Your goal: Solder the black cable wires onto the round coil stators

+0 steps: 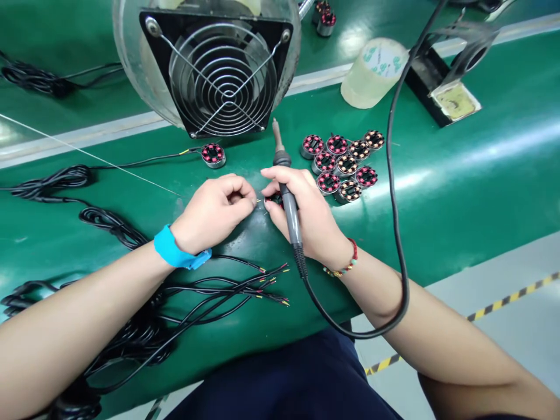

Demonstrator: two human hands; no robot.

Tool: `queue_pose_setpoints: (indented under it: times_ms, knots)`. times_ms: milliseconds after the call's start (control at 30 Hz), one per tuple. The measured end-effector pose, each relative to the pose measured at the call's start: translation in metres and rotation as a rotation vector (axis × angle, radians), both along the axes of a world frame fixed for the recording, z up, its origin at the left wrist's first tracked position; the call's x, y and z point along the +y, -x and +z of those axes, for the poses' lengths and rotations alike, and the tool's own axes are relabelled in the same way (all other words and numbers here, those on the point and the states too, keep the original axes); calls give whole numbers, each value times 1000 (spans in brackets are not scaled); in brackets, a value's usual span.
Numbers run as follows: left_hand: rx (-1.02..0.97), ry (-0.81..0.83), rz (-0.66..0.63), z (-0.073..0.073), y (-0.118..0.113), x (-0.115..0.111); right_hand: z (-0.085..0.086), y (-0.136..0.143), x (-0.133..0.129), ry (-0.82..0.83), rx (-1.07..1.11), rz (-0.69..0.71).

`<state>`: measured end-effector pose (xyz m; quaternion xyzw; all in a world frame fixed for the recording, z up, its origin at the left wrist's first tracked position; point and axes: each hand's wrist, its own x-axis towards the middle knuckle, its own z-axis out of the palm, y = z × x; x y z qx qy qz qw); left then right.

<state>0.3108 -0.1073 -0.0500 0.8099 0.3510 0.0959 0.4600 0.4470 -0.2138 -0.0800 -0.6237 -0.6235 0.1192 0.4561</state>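
Note:
My left hand (219,209), with a blue band at its wrist, is closed in a pinch. A thin yellowish wire tip (258,200) pokes out at its fingertips; the rest of that wire is hidden. In my right hand (308,213) rests a soldering iron (291,216), its metal tip pointing away from me towards the fan. The thumb and fingers of that hand also touch a small round coil-wound motor part (275,198), mostly covered by them. The wire tip is right beside this part; whether they touch I cannot tell.
A fan (227,81) stands ahead. Several wound motor parts (345,166) cluster to the right; one more (213,154), wired, sits left. Black cables (219,289) with stripped ends lie nearest me. A tape roll (374,73) and iron stand (450,93) are at back right. The iron's cord (394,175) loops over my right forearm.

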Motion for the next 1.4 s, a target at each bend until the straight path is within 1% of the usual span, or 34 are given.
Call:
queue_pose_setpoints:
  times_ms: [100, 167, 300, 400, 467, 567, 700, 800, 933, 1033, 1167, 1267, 1400]
  knots:
    - [-6, 12, 4, 0, 1, 0, -3, 2, 4, 7, 7, 23]
    - [-15, 53, 15, 2, 0, 1, -4, 2, 5, 7, 10, 17]
    - [-44, 237, 38, 4, 0, 2, -3, 2, 4, -22, 10, -36]
    - [-64, 338, 62, 3, 0, 3, -1, 2, 1, -35, -7, -2]
    - [-76, 366, 71, 2, 0, 3, 0, 3, 0, -19, -30, 30]
    - [-96, 365, 74, 3, 0, 2, 0, 4, 0, -1, -48, 26]
    - [-124, 309, 78, 7, 0, -1, -3, 4, 2, -19, 0, 24]
    - [-121, 222, 44, 8, 1, -1, -5, 4, 2, 1, 108, 48]
    - [-124, 3, -80, 6, 7, 1, -4, 3, 2, 30, 229, 76]
    - [-118, -142, -168, 6, 10, 1, -3, 2, 2, 24, 244, 86]
    - [-118, -305, -254, 10, 10, -2, -4, 2, 2, 15, 238, 85]
    - [-107, -347, -264, 11, 9, -3, -5, 2, 2, 34, 225, 86]
    - [-49, -279, -208, 8, 8, -2, -4, -1, -1, 48, 175, 91]
